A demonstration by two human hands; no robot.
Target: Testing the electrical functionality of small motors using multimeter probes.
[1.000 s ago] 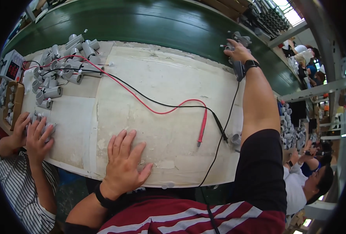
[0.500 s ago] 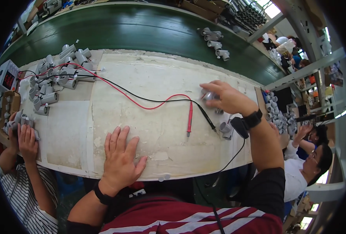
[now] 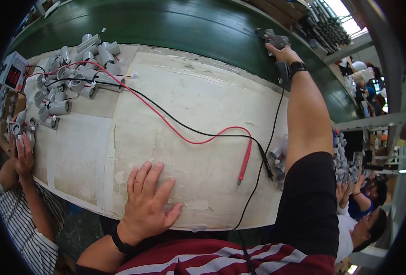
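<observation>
My left hand (image 3: 149,201) lies flat on the worn white table (image 3: 180,103), fingers spread and holding nothing. My right arm stretches far out over the green belt (image 3: 189,27) beyond the table. At its end my right hand (image 3: 286,56) is closed on grey pipe fittings (image 3: 276,40), with the thumb on their near side; the other fingers are partly hidden. Between my arms rest a red test probe (image 3: 244,161) and a black test probe (image 3: 265,160), their leads crossing the table. More grey fittings (image 3: 278,153) are partly covered by my right arm.
A pile of grey tee-shaped fittings with short wires (image 3: 90,68) covers the far left of the table, beside a meter with a red display (image 3: 13,73). At left, a co-worker's hands (image 3: 23,153) hold fittings. A black cable (image 3: 257,188) runs from my right wrist. Other people sit at right.
My right hand has moved from the table's right side up and away to the fittings on the belt. My left hand stays flat. The view has shifted, and the co-worker's hands moved slightly.
</observation>
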